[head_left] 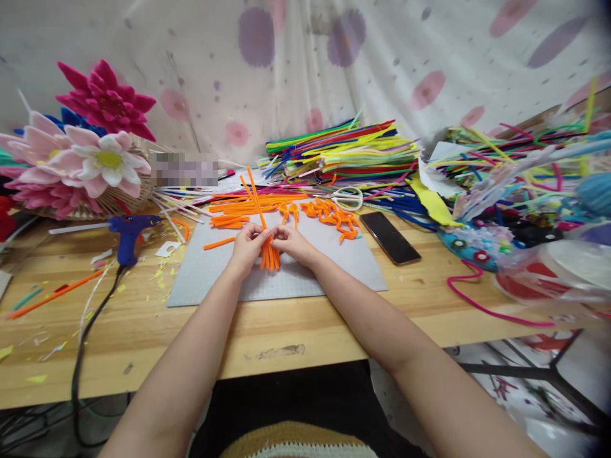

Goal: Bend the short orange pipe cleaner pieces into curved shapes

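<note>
A small bundle of orange pipe cleaners (270, 257) is pinched between my two hands, above the grey mat (210, 280). Its short ends fan out downward, and two long stems rise from the top. My left hand (249, 247) grips it from one side with closed fingers. From the other side my right hand (292, 244) pinches it, thumb and fingertips meeting the left ones. Cut orange lengths (229, 221) lie just beyond my left hand. Curled orange pieces (331, 213) are heaped past my right hand, close to white-handled scissors (348, 198).
A blue glue gun (128, 238) with a black cord lies at left, below fuzzy flowers (107, 159). A phone (390, 237) rests at the mat's right edge. Behind is a thick stack of coloured pipe cleaners (344, 152). A plastic-wrapped tub (556, 273) stands at right.
</note>
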A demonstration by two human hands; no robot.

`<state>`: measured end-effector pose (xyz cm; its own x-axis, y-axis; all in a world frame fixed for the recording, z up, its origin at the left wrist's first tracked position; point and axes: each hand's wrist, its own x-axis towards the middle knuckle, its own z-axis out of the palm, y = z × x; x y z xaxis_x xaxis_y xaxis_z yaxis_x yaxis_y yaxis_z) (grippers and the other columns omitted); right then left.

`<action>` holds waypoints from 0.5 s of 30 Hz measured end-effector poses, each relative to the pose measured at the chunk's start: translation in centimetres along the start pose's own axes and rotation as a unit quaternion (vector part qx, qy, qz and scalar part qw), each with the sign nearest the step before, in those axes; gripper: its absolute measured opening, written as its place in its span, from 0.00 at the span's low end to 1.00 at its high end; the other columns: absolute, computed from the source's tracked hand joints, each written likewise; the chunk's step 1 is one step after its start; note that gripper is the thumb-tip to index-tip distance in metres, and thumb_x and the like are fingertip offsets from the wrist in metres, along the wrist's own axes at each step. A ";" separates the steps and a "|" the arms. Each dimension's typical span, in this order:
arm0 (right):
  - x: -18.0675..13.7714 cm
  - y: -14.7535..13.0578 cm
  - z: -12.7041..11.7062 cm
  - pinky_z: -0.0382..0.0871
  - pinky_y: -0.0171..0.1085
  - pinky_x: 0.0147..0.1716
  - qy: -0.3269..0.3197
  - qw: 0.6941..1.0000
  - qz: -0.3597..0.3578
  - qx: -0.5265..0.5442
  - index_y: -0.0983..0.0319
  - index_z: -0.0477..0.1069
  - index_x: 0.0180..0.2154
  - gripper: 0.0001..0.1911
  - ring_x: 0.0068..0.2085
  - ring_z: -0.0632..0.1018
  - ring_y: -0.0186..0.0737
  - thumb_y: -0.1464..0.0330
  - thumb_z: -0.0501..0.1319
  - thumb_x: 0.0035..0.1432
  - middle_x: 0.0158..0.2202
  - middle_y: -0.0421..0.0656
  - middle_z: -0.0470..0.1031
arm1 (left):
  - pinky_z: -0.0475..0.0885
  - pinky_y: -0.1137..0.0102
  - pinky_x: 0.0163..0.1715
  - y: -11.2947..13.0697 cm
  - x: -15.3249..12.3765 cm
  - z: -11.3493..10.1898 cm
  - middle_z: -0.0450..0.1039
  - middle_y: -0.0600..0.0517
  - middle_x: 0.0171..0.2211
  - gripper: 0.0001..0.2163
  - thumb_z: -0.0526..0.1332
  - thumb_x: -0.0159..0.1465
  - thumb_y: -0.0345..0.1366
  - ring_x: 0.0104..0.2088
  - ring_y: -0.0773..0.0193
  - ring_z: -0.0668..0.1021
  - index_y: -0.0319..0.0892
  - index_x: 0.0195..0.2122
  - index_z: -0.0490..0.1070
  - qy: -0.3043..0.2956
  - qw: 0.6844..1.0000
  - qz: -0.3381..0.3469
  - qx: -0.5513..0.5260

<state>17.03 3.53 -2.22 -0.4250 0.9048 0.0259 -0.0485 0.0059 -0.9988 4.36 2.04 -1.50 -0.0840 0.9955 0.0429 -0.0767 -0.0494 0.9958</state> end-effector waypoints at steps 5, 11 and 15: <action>0.0 -0.1 0.0 0.56 0.29 0.24 0.013 1.000 -0.008 -0.006 0.63 0.59 0.26 0.08 0.23 0.63 0.26 0.68 0.57 0.40 0.21 0.32 0.60 | 0.57 0.77 0.15 -0.1 0.1 -0.1 0.63 0.59 0.16 0.11 0.64 0.46 0.36 0.16 0.74 0.64 0.40 0.21 0.60 -0.003 0.998 -0.054 -0.033; -0.1 0.0 0.1 0.54 0.29 0.23 0.012 0.999 -0.010 -0.042 0.63 0.59 0.25 0.08 0.22 0.61 0.26 0.68 0.57 0.41 0.20 0.32 0.59 | 0.56 0.78 0.15 -0.3 0.1 -0.1 0.61 0.60 0.14 0.11 0.64 0.46 0.35 0.14 0.75 0.62 0.40 0.20 0.60 -0.005 0.998 -0.056 -0.025; -0.1 0.1 0.1 0.53 0.29 0.21 0.013 0.998 -0.008 -0.060 0.63 0.59 0.26 0.07 0.21 0.61 0.26 0.68 0.56 0.43 0.19 0.31 0.59 | 0.55 0.78 0.14 -0.7 0.3 -0.1 0.60 0.60 0.14 0.10 0.64 0.46 0.35 0.14 0.76 0.61 0.40 0.20 0.60 0.003 0.999 -0.049 -0.019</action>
<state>16.98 3.39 -2.34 -0.4008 0.9152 0.0430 0.0534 0.0702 -0.9961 4.28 2.38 -2.23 -0.0802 0.9953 -0.0546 -0.1229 0.0445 0.9914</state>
